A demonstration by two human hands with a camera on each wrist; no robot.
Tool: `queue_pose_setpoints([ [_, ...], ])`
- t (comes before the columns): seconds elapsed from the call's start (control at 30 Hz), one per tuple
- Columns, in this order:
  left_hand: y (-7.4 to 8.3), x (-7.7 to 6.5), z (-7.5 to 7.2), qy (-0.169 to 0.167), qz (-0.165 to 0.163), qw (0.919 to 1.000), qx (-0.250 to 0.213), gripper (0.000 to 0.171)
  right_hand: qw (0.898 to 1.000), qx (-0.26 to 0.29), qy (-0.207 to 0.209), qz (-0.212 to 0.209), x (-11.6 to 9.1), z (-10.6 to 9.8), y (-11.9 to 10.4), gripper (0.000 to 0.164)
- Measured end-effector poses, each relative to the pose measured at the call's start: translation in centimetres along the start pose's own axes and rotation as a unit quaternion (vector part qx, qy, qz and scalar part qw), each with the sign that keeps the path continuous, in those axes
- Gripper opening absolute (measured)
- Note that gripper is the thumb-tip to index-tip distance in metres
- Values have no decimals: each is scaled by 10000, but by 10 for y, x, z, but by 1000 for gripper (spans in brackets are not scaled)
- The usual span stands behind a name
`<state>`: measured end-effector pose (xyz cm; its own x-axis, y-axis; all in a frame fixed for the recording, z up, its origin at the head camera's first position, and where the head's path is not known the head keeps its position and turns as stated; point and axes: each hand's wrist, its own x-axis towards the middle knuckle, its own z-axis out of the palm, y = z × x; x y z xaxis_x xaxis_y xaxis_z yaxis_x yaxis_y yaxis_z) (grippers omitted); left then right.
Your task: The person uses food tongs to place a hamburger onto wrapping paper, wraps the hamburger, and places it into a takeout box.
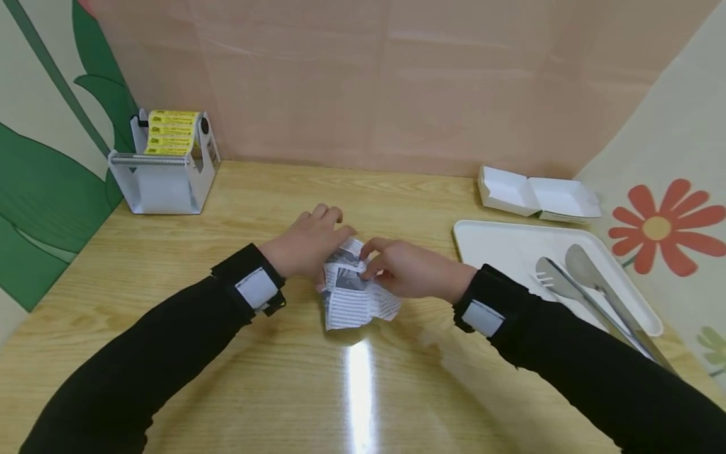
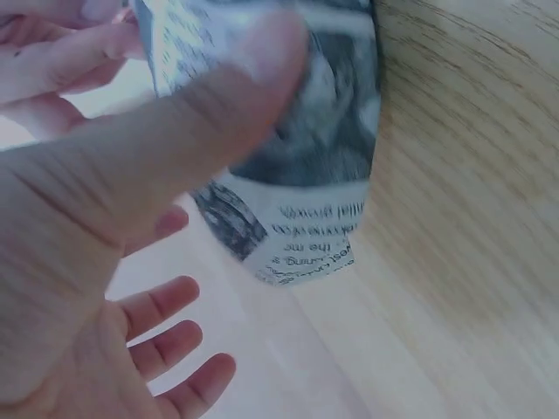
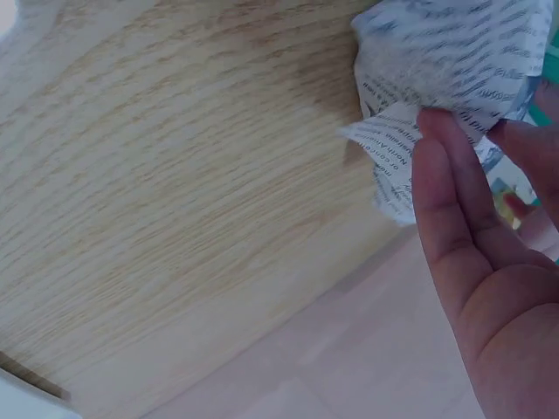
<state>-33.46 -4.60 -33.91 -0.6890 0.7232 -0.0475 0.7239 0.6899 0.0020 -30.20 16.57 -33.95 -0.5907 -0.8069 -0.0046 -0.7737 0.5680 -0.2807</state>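
A piece of newsprint-patterned paper (image 1: pixel 348 309), folded and creased, stands in the middle of the wooden table. At its left side, my left hand (image 1: pixel 309 243) holds it; in the left wrist view the thumb lies across the printed paper (image 2: pixel 327 148) while the other fingers are partly behind it. From the right, my right hand (image 1: pixel 399 268) pinches the paper near its upper edge. The right wrist view shows fingertips against a folded flap of the paper (image 3: pixel 397 140). Whether anything is inside the paper is hidden.
A white tray (image 1: pixel 482 243) at the right bears a fork (image 1: pixel 547 277), a spatula-like utensil (image 1: pixel 584 268) and tongs-like metal handles. Behind it sits an unfolded white box (image 1: pixel 561 198). A label dispenser (image 1: pixel 164 186) with a yellow roll (image 1: pixel 172 132) stands at the back left.
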Motion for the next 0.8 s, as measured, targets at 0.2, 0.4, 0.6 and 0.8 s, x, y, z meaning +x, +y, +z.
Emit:
queue_pose_setpoints([
  [0.2,2,-4,0,246,-84,9992,310,61,9999,31,74,108,1,4,-8,21],
  [0.4,7,-4,4,76,9,9997,-241,25,9996,-82,260,23,3,9,-12,22],
  [0.6,7,-2,2,-84,90,9975,-692,37,9988,-364,272,-179,5,11,-13,25],
  [0.8,5,0,-3,-568,159,9916,-1155,59,9983,-340,345,-317,4,11,-12,26],
])
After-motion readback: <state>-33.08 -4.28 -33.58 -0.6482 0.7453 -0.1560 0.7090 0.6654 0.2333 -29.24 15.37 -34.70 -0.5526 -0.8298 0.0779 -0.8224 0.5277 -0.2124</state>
